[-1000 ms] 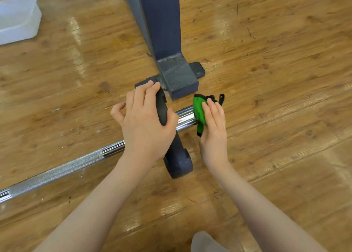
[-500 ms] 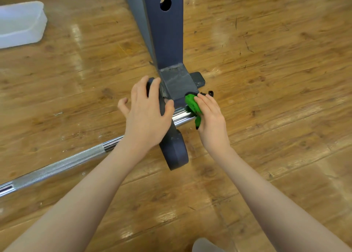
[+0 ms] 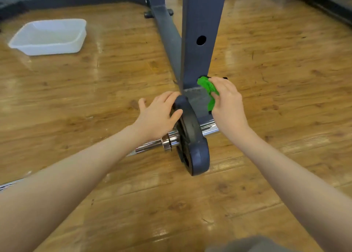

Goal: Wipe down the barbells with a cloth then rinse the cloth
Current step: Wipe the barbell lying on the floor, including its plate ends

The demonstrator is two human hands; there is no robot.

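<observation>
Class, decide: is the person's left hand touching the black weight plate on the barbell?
Touching. The head view shows the left hand resting on the upper edge of the weight plate, its fingers lying against the rim with no gap.

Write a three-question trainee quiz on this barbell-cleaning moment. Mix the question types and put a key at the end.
1. True or false: the right hand holds the green cloth.
2. Multiple choice: the left hand rests on
A. the white plastic tub
B. the black weight plate
C. the dark rack upright
3. Fill the blank: the white plastic tub stands on the wooden floor, far to the ____ of the rack upright as the camera sees it.

Key
1. True: its fingers curl round the bunched cloth, held above the chrome bar sleeve.
2. B: the fingers lie over the plate's upper rim.
3. Left.
</observation>
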